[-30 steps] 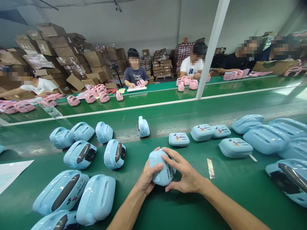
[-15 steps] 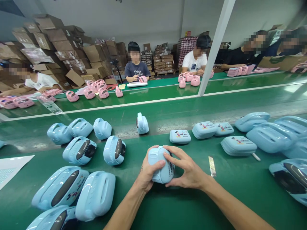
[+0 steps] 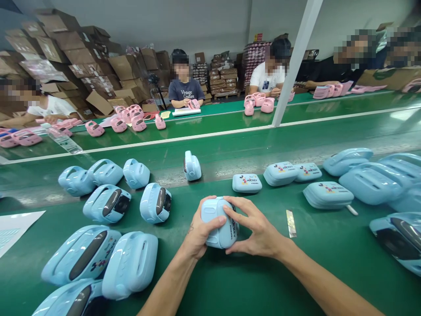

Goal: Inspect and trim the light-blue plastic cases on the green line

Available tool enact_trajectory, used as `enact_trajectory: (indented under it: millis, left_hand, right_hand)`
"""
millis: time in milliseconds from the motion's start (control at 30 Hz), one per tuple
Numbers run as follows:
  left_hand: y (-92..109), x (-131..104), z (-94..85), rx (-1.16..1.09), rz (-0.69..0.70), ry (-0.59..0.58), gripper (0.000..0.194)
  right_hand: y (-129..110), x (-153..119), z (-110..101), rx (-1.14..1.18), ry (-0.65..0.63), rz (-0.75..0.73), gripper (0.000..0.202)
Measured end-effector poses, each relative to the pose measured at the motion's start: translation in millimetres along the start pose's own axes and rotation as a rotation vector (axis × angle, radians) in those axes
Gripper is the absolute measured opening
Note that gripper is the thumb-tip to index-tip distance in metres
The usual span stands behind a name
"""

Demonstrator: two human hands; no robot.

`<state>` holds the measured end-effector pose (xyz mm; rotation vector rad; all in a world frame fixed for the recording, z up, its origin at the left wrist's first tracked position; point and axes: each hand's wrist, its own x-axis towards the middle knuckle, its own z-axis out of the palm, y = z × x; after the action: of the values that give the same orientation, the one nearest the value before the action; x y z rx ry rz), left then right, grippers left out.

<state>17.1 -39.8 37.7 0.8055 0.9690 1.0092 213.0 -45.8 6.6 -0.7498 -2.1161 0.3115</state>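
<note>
Between my two hands is a light-blue rounded plastic casing (image 3: 215, 241) with a Mickey print on its right face. My left hand (image 3: 201, 228) wraps its left side, the thumb lying across the near face. On the right side, my right hand (image 3: 251, 228) grips it with fingers at the top and thumb low down. The casing's far side is hidden. Just beyond it lies a flat light-blue panel (image 3: 246, 183) printed with Mickey. Left of my hands stands a blue casing with a dark window (image 3: 155, 202).
More blue casings (image 3: 131, 263) crowd the left, others (image 3: 371, 182) the right. Printed blue panels (image 3: 329, 195) and a small foil strip (image 3: 291, 224) lie right of my hands. A white post (image 3: 296, 66) rises beyond. Across the belt, several people handle pink casings (image 3: 138, 123).
The view has shifted slightly, so most things sit a little higher in the picture. Both hands keep the same hold on the casing, which has barely moved.
</note>
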Motion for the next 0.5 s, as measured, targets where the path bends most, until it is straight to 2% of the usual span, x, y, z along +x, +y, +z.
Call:
enact_trajectory:
  millis: [300,433,500]
  left_hand:
    - [1,-1,1.6,-0.057,-0.004,0.03,0.073]
    - [-10,4,-0.1,-0.13,-0.007,0.074,0.072]
    - [-18,7,-0.8,-0.221,-0.043,0.05,0.072]
  right_hand:
    - [-4,-4,14,0.213,0.015,0.141,0.103]
    - [-9,3,16,0.268,-0.01,0.201,0.102]
    - [-9,4,16,0.296,-0.048,0.219,0.1]
